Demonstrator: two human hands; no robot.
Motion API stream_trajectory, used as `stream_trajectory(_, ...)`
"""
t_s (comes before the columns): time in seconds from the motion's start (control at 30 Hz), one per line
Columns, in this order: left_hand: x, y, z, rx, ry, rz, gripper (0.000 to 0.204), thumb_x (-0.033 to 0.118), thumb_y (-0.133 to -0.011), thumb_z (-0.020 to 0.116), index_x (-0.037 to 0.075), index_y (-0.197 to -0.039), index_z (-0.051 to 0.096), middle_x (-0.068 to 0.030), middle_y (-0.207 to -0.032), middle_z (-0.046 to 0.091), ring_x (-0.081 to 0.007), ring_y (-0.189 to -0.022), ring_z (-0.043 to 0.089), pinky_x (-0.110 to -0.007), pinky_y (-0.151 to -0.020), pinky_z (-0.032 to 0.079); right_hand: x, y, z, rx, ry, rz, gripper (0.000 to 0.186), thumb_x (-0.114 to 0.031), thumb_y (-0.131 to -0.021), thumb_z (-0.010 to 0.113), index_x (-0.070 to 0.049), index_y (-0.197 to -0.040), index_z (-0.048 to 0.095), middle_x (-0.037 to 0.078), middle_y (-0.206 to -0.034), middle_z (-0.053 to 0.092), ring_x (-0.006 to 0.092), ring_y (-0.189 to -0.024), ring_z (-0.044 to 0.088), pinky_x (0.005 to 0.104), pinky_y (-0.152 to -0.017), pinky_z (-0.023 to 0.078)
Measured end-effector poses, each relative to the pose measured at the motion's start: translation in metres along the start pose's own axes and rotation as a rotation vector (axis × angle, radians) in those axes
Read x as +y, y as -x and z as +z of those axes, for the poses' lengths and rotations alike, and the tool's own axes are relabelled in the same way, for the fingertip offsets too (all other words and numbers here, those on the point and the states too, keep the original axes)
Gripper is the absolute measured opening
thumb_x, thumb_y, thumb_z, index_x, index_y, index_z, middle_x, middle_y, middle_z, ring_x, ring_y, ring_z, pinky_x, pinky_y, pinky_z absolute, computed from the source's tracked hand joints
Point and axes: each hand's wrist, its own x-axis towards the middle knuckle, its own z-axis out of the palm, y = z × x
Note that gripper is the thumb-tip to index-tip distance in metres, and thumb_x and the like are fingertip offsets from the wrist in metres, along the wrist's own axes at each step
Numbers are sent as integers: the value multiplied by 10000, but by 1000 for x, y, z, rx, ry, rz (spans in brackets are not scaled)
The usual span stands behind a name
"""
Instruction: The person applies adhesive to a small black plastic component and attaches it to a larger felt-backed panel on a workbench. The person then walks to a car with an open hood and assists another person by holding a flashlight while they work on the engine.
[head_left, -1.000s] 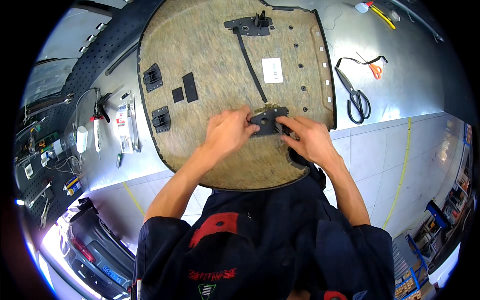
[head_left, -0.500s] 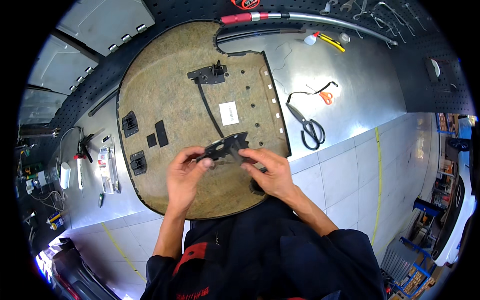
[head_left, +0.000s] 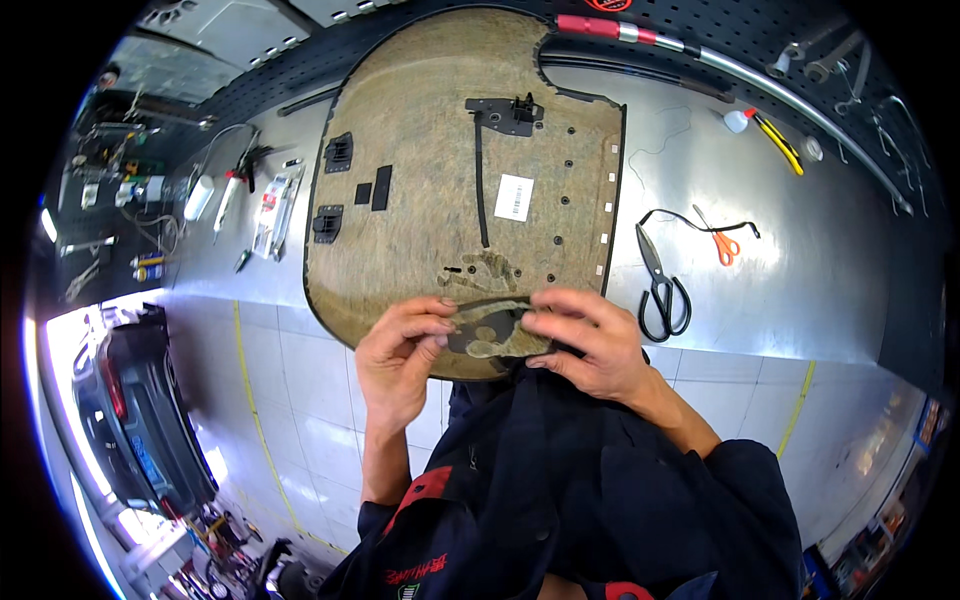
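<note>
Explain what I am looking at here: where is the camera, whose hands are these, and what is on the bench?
A wide-angle camera on a person's head looks down, so straight edges bend. No machine: two bare hands. The left hand and right hand together hold a small dark plate, smeared with tan residue, in a fingertip grip. Beyond lies a large tan fibre panel with black brackets, on a metal bench. Right of it: black scissors and small orange scissors.
</note>
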Motion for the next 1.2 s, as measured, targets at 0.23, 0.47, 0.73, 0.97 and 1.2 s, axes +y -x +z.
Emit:
stream_trajectory(0.23,19,38,60,111,167,-115,788,80,-814,872,1,-1468,439,-196,-1447,529,-281,-1292,582,-409,-1077,493,-1,-2,-38,97,163,-232,357,-13,-681,830,-59,-1033,802,96,-1006,769,250,-815,723,323,-684,589)
stream_trajectory(0.47,32,38,107,228,410,-140,997,137,-728,958,24,-1497,334,-233,-1489,504,-307,-1360,532,-459,-1122,461,-4,-16,-58,101,216,-375,336,31,-673,819,-42,-999,790,108,-1004,767,272,-799,724,319,-662,581)
stream_trajectory(0.73,32,38,111,135,357,13,874,50,-727,937,49,-1416,400,-247,-1468,521,-342,-1414,494,-496,-1141,455,-2,-12,-65,182,99,-366,333,127,-645,760,-22,-927,663,147,-1003,763,313,-828,744,332,-685,588)
stream_trajectory(0.97,39,34,118,142,352,-4,869,76,-718,948,43,-1399,409,-242,-1441,546,-357,-1428,483,-508,-1166,426,-2,-5,-70,230,70,-363,318,139,-650,738,-34,-873,592,168,-1011,761,331,-823,746,342,-675,589)
stream_trajectory(1.2,40,31,122,113,312,1,869,78,-713,953,50,-1397,417,-238,-1426,566,-352,-1428,486,-495,-1165,427,-1,4,-73,294,105,-340,339,119,-630,762,-35,-895,618,169,-1040,745,324,-851,736,349,-690,588)
